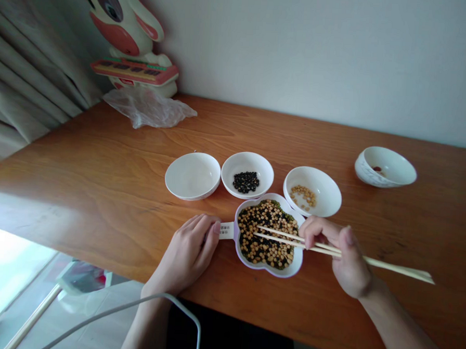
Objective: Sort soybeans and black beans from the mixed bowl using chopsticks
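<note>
My left hand [192,253] is closed around the handle [226,231] of a shallow, scalloped dish with a pale purple edge [297,261]. Mixed beans [266,252], tan, black and green, fill that dish. In my right hand [348,258] is a pair of chopsticks [392,266]; their tips reach into the mixed beans, slightly apart, with no bean visible between them. Just beyond the dish stand a white bowl [264,181] with black beans [246,182] and another white bowl [329,192] with some tan beans [304,196].
Left of the black beans stands an empty white bowl [194,177]. A patterned bowl [366,171] with something small and reddish inside is at the back right. A cow-shaped toy keyboard [137,70] and a clear plastic bag [150,107] sit back left. A grey cable [112,311] crosses my left forearm.
</note>
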The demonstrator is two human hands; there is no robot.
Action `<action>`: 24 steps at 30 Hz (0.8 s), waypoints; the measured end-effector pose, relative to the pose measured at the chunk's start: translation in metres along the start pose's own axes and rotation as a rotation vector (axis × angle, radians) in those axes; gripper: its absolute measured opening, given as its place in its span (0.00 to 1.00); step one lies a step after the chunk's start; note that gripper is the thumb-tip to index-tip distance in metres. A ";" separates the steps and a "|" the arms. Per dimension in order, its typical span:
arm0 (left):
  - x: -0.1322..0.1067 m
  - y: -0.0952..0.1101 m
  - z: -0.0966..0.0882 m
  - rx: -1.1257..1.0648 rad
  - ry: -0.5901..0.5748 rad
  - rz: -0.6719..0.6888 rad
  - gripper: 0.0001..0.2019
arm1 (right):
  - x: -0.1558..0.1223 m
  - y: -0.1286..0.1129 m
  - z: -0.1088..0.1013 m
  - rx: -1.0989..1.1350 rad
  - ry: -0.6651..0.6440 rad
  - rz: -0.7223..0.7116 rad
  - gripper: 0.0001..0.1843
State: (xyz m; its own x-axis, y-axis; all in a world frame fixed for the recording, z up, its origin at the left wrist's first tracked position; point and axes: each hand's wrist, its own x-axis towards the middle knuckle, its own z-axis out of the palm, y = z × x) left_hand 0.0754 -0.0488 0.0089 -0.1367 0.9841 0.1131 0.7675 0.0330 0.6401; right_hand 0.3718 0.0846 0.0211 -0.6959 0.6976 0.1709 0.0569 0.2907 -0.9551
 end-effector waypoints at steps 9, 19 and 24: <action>-0.001 0.001 0.000 0.022 0.015 -0.004 0.13 | 0.001 0.001 0.005 -0.023 0.030 -0.032 0.30; -0.001 0.000 0.001 0.018 0.015 0.000 0.13 | -0.001 0.006 0.005 -0.023 0.043 -0.031 0.35; -0.001 0.000 0.000 0.010 0.006 -0.007 0.13 | 0.000 0.004 0.006 -0.018 0.050 -0.032 0.36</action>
State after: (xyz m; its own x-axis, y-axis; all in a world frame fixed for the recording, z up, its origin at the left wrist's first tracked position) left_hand 0.0757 -0.0495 0.0091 -0.1456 0.9828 0.1136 0.7729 0.0413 0.6331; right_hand 0.3679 0.0816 0.0159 -0.6607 0.7196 0.2134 0.0487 0.3248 -0.9445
